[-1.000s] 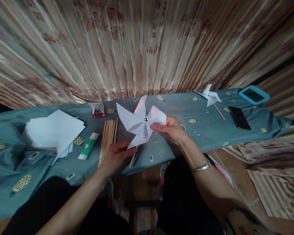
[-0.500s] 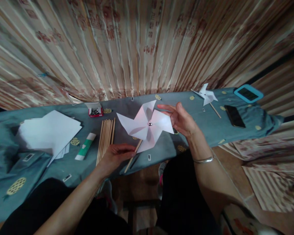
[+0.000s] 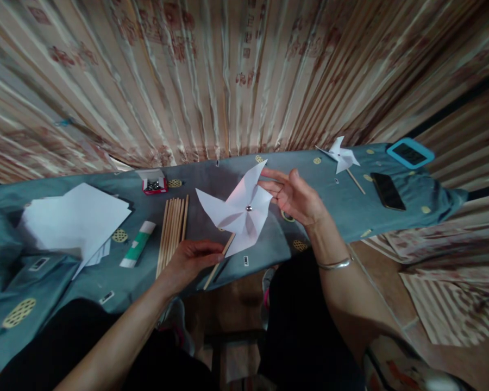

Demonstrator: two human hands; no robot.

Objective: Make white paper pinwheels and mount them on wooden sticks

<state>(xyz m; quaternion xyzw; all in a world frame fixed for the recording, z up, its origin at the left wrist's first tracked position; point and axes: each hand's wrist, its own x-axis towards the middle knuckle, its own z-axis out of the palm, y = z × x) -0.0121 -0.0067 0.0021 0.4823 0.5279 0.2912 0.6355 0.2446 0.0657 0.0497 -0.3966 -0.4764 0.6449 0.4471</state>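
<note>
Left hand (image 3: 198,258) pinching stick (image 3: 215,270); right hand (image 3: 298,199), fingers spread, right of pinwheel (image 3: 237,209) (contact unclear); hard push might crease it.

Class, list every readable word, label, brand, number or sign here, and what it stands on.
None can be read with certainty.
Small white rectangular labels on the grey-green cloth: too small.
Reddish-brown signs on the beige pleated curtain: too blurred.
Green-and-white cylindrical tube, red cardboard box, blue-framed screen: nothing legible.
Central white paper pinwheel: none visible.
</note>
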